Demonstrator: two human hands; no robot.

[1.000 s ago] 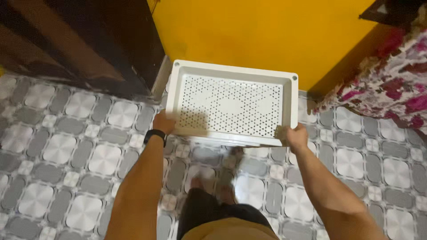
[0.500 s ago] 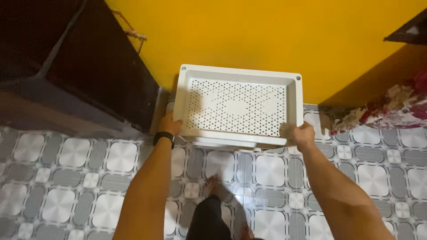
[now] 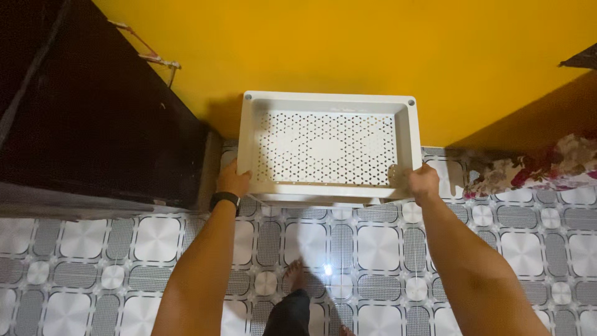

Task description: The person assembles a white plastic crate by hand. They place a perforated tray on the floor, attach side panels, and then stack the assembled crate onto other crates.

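Note:
A white plastic tray (image 3: 328,103) with a perforated bottom and raised rim sits level in front of me, close to a yellow wall (image 3: 348,43). My left hand (image 3: 233,180), with a black band on its wrist, grips the tray's near left corner. My right hand (image 3: 424,182) grips the near right corner. More white plastic shows just under the tray's near edge; what it is stays hidden.
A dark wooden cabinet (image 3: 93,124) stands at the left against the wall. Flowered cloth (image 3: 541,168) lies at the right edge. The floor (image 3: 155,242) is grey and white patterned tile. My bare foot (image 3: 295,274) shows below the tray.
The tray has moved closer to the yellow wall, carried by both hands. My view has shifted forward; the flowered cloth has slid toward the right edge.

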